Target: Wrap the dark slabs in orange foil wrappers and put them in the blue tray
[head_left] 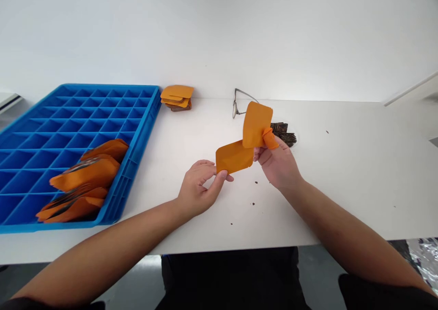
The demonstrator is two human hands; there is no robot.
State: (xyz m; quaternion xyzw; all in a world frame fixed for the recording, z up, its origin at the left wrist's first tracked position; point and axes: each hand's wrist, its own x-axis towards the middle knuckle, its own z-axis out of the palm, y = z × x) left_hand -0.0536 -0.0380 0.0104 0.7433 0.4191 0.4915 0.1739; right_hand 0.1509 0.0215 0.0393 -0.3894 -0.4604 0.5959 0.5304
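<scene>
My left hand point(198, 189) pinches the lower left corner of an orange paper pouch point(234, 157) held flat above the white table point(342, 173). My right hand point(278, 161) grips a second orange pouch point(256, 123), which stands upright and touches the first one. An orange cover sits on one right fingertip point(270, 139). Just behind my right hand lies a small pile of dark brown flakes point(284, 134).
A blue compartment tray point(68, 123) lies at the left, with several filled orange pouches point(85, 177) in its near corner. A small stack of orange pouches point(177, 97) sits by the wall. Wire-framed glasses point(239, 102) rest behind the pile. Dark crumbs point(255, 182) dot the table.
</scene>
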